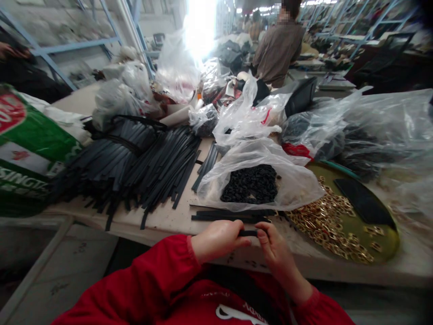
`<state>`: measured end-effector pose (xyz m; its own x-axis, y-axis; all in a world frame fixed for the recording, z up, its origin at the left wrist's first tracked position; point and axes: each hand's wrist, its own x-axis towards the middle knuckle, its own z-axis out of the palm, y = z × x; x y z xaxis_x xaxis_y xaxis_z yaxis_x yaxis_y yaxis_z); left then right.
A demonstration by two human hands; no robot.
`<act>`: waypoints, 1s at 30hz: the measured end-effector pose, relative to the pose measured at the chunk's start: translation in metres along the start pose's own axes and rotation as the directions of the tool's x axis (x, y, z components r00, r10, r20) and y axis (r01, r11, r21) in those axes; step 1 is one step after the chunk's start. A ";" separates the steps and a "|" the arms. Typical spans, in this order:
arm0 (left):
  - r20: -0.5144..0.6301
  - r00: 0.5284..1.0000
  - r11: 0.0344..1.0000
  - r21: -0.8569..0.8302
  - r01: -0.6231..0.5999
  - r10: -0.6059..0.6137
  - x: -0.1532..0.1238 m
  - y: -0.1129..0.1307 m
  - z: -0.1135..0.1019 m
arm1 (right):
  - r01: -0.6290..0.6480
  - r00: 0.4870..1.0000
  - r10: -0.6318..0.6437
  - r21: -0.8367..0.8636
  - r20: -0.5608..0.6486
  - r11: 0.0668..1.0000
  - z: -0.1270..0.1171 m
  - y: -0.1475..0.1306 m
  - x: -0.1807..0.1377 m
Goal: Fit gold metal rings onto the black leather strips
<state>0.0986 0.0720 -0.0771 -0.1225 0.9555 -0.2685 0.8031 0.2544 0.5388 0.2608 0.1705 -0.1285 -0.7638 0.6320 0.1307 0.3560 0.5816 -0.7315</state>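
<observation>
A short black strap (pixel 249 233) stretches between my two hands at the table's front edge. My left hand (pixel 218 237) closes round its left part, the thumb pointing toward my other hand. My right hand (pixel 273 243) pinches the strap's right part between thumb and fingers. Just beyond my hands, several flat black strips (pixel 230 216) lie across the table. Behind these, an open clear plastic bag (pixel 301 187) contains many small black loops (pixel 252 180). Gold-coloured metal buckles (pixel 333 230) lie spread in an olive-yellow round tray (pixel 387 246) to my right.
Bundled black strips (pixel 131 158) cover the left of the table (pixel 169 221), beside a green printed sack (pixel 37 144). A dark flat piece (pixel 363 201) rests in the tray. Plastic bags (pixel 250 117) crowd the back. A person (pixel 280 49) stands beyond, back turned.
</observation>
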 end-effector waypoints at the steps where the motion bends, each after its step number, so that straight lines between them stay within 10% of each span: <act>1: -0.063 0.998 0.998 0.050 0.028 -0.025 0.003 -0.007 0.001 | -0.017 0.997 0.008 -0.118 -0.073 0.993 -0.001 0.011 0.005; 10: -0.403 0.907 0.963 0.172 0.206 -0.122 -0.006 -0.059 -0.008 | 0.111 0.914 -0.298 -0.538 -0.274 0.836 0.011 0.064 0.024; 14: -0.494 0.720 0.813 0.045 0.581 -0.488 -0.020 -0.098 -0.047 | 0.138 0.875 -0.369 -0.570 -0.312 0.810 0.015 0.063 0.022; 19: -0.484 0.633 0.751 -0.079 0.656 -0.604 -0.018 -0.122 -0.061 | 0.170 0.834 -0.399 -0.510 -0.381 0.843 0.012 0.064 0.019; 23: -0.434 0.657 0.781 -0.224 0.583 -0.616 -0.022 -0.118 -0.063 | 0.230 0.809 -0.426 -0.448 -0.406 0.864 0.006 0.048 0.011; 30: -0.166 0.865 0.685 -0.686 0.244 -0.474 -0.041 -0.053 -0.030 | 0.418 0.898 -0.432 -0.142 -0.087 0.897 0.016 -0.031 0.006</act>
<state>0.0437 0.0236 -0.0701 -0.5837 0.7303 -0.3549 0.1204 0.5101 0.8517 0.2366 0.1480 -0.1160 -0.7926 0.3607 0.4916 0.0768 0.8589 -0.5064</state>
